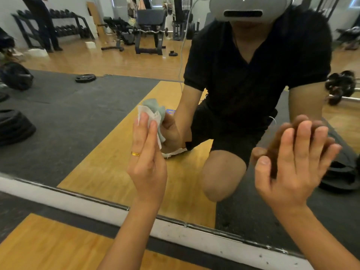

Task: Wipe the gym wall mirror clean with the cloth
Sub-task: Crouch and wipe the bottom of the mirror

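1. Wooden floor (39, 244) with a dark mat strip runs up to the white ledge (78, 201) under the mirror's bottom edge.
2. Left hand (146, 158), a gold ring (135, 153) on one finger, reaches up to the glass with its fingers (143, 125) pressed together and holding the bunched cloth (145, 109).
3. That white and grey-green cloth lies against the mirror (78, 117), in its lower middle, above the bottom edge.
4. Right hand (288, 168) is raised with its fingers (303, 133) straight and slightly spread, their tips meeting their reflection.
5. In the glass, a person kneels on one knee, and a weight plate (85, 77) lies on the mat.
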`<state>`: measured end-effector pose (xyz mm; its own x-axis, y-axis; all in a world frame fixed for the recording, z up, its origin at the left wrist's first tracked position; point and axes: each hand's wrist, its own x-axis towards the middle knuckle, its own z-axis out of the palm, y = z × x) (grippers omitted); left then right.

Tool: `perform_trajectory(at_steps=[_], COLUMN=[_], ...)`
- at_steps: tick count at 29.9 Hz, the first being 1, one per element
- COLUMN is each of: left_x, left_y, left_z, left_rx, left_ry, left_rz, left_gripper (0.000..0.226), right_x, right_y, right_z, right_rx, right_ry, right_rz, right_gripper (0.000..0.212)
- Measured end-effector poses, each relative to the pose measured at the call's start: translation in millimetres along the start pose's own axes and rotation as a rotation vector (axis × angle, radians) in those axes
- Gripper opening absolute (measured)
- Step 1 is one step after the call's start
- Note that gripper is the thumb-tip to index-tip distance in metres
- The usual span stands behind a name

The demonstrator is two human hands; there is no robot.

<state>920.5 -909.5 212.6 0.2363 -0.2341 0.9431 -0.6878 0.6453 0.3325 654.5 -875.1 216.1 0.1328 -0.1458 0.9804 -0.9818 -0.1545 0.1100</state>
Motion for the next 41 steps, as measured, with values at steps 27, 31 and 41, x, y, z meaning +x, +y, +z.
perform_trajectory(at_steps=[27, 31, 41], left_x=[16.4, -5.0, 12.6], left_y=[-153.2, -134.7, -187.9], left_z=[-70.3, -63.3, -82.3], left_rx=[0.039, 0.017, 0.099], left_ry=[0.048, -0.113, 0.097], left_rz=[0.156, 0.306, 0.204], left_gripper=[0.036, 0.039, 0.032], right_x=[-2.4, 0.1, 0.5], right_y=[-222.0, -226.7, -222.4], right_z=[87.6, 87.7, 82.0], right_rx=[0.277, 0.307, 0.337], right_ry=[-0.059, -0.033, -0.079], right_rz=[-0.019, 0.023, 0.002], right_gripper=[0.049, 0.046, 0.048])
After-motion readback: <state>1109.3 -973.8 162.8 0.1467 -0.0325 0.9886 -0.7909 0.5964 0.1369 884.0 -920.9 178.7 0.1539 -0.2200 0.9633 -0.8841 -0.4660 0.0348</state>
